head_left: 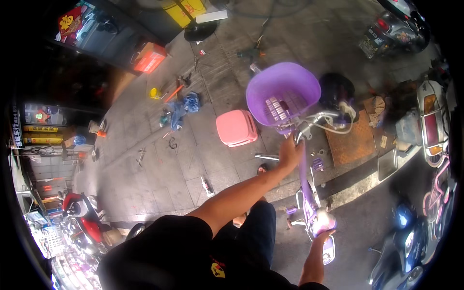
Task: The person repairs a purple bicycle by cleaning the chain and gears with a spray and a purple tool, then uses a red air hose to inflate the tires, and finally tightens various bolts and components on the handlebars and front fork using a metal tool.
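Purple bike stood around 4 o'clock in view, left hand wrapped round its front tube; right hand was at the saddle, couldn't tell how tight. Left slipping could've swung the basket into the pink stool at that hand's 10 o'clock.

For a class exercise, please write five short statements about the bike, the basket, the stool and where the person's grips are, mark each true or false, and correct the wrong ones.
1. The purple basket is at the front of the purple bike. True.
2. The left grip is on the saddle. False: it is at the bike's front end, near the handlebar.
3. The right grip is at the saddle. True.
4. The stool is inside the basket. False: the pink stool stands on the paving, left of the basket.
5. The stool is green. False: it is pink.
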Demonstrator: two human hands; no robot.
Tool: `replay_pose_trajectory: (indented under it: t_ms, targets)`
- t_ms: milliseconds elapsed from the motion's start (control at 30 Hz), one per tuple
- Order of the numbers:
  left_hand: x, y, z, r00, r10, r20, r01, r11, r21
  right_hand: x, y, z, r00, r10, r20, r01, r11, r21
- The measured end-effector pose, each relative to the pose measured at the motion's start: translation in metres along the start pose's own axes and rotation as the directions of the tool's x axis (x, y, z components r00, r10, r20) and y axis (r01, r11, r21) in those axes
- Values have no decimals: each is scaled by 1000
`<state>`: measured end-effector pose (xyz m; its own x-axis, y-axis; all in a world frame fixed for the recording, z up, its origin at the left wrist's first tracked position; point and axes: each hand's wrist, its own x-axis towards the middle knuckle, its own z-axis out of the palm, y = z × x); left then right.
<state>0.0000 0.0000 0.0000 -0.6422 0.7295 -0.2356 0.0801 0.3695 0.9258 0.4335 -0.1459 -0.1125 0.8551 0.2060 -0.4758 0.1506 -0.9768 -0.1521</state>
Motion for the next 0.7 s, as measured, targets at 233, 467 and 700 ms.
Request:
replay_pose_trajectory:
  t_ms: [233, 467, 700]
  targets:
    - [199, 69, -117, 993, 60, -106, -61, 998, -6, -177, -124, 117, 956, -167, 243, 7, 836, 549]
    - [359, 38, -226, 997, 11, -82, -8, 999, 46, -307, -207, 162, 943, -314, 112, 214, 829, 517]
    - [436, 55, -325, 962, -66, 264, 100, 988, -117, -381, -239, 230, 895, -419, -152, 444, 872, 205]
